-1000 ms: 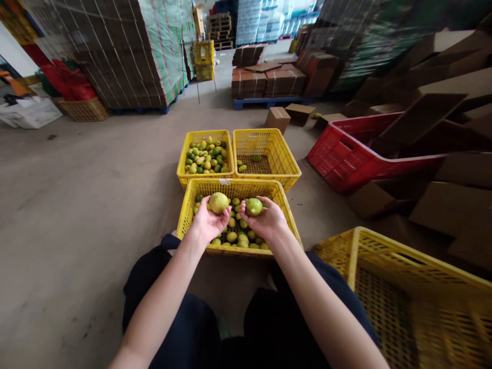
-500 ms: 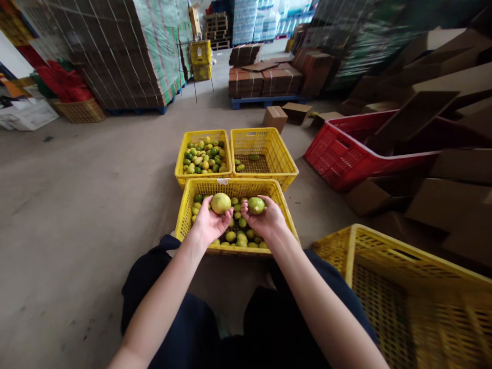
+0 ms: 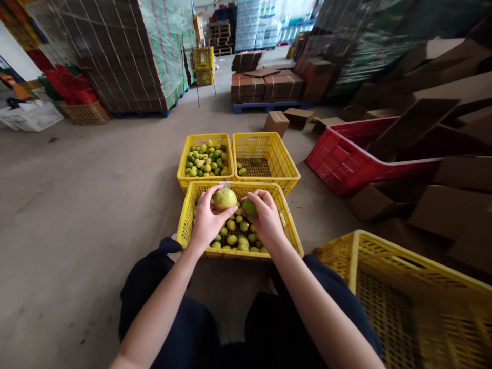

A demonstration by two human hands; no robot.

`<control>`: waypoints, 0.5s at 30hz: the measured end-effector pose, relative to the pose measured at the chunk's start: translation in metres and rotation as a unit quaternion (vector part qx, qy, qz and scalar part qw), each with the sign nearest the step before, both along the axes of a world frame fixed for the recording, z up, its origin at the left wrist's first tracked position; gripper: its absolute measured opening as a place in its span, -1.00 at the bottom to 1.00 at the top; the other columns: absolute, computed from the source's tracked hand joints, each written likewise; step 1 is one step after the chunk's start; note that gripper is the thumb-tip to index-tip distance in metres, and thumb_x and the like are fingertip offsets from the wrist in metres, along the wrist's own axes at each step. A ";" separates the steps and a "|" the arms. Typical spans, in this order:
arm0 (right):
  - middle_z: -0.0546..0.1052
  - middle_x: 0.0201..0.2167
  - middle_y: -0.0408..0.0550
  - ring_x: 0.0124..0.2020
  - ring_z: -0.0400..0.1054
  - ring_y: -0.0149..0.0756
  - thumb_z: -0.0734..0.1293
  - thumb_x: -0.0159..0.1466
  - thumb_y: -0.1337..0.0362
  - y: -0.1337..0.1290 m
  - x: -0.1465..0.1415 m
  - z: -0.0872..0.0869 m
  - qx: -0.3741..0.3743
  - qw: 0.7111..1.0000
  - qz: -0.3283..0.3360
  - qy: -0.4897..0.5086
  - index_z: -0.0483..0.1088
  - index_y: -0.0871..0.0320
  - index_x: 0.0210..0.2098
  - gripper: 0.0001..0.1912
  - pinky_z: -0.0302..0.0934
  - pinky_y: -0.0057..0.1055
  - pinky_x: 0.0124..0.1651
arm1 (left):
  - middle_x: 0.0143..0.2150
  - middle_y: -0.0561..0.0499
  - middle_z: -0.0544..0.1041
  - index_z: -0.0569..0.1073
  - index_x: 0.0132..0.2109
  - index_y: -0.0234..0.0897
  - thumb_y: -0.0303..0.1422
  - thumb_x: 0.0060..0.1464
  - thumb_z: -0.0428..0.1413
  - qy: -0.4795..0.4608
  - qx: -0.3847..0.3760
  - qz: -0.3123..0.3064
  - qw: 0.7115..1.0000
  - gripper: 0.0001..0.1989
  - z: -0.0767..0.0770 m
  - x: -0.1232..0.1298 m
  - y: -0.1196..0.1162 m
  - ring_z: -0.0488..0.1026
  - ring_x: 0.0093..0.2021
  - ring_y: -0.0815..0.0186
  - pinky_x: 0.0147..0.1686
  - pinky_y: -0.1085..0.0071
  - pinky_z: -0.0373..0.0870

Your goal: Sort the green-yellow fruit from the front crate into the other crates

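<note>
A large yellow-green lemon (image 3: 225,199) is held between the thumb and fingers of my left hand (image 3: 207,221). To its right, my right hand (image 3: 269,219) grips a smaller, greener lemon (image 3: 250,207), partly covered by the fingers. Both hands are above the near yellow crate (image 3: 289,220), which has many loose green and yellow lemons (image 3: 232,240) on its bottom. Behind it, the back-left yellow crate (image 3: 182,171) is heaped with lemons. The back-right yellow crate (image 3: 282,159) has a few green lemons at its left and far side.
At the lower right stands a larger yellow crate (image 3: 355,256). A red crate (image 3: 334,159) with cardboard is to the right, among loose cardboard boxes (image 3: 453,205). Flattened cartons (image 3: 282,87) lie on a blue pallet further back. A wrapped stack (image 3: 154,56) rises at the left.
My right hand has turned over, from palm up to fingers over its lemon. My left hand has rolled its lemon up into thumb and fingers. The camera view has shifted slightly.
</note>
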State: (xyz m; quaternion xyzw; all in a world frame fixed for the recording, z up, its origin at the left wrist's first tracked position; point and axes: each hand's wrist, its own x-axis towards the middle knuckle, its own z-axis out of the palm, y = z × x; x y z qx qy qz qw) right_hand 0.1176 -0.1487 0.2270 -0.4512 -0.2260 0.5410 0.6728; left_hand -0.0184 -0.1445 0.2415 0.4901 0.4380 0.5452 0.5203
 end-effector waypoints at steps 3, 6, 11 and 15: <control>0.45 -0.44 -0.25 -0.44 0.31 -0.43 0.39 0.03 0.35 -0.005 0.000 0.005 0.093 0.992 0.008 -0.084 0.34 0.07 -0.36 -0.81 0.23 -0.51 -0.34 | 0.05 -0.02 0.44 0.53 -0.10 -0.14 -0.58 -0.31 0.36 0.007 0.006 0.006 1.000 -0.46 0.007 -0.002 -0.002 0.40 0.05 0.25 -0.09 0.52 0.39; 0.48 -0.28 -0.19 -0.25 0.34 -0.37 0.42 -0.05 0.45 -0.009 -0.001 0.011 0.159 0.977 0.020 -0.140 0.41 0.09 -0.33 -0.71 0.24 -0.49 -0.16 | 0.03 0.01 0.45 0.53 -0.12 -0.12 -0.63 -0.29 0.33 -0.009 -0.007 0.000 1.000 -0.48 0.013 -0.003 -0.003 0.38 0.07 0.26 -0.04 0.50 0.37; 0.47 -0.22 -0.14 -0.15 0.36 -0.30 0.48 -0.10 0.50 -0.011 -0.005 0.014 0.220 0.965 0.015 -0.142 0.40 0.08 -0.26 -0.57 0.22 -0.36 0.02 | -0.01 -0.03 0.46 0.54 -0.11 -0.14 -0.63 -0.26 0.31 0.005 0.039 -0.004 0.999 -0.50 0.016 -0.006 -0.004 0.34 0.12 0.21 0.05 0.44 0.32; 0.46 -0.21 -0.17 -0.12 0.37 -0.31 0.49 -0.11 0.53 -0.010 -0.007 0.011 0.255 0.957 0.008 -0.139 0.37 0.05 -0.24 -0.52 0.22 -0.33 0.07 | 0.01 -0.02 0.43 0.52 -0.06 -0.10 -0.56 -0.19 0.30 0.045 0.088 -0.012 0.995 -0.51 0.013 -0.009 -0.003 0.30 0.14 0.20 0.13 0.38 0.24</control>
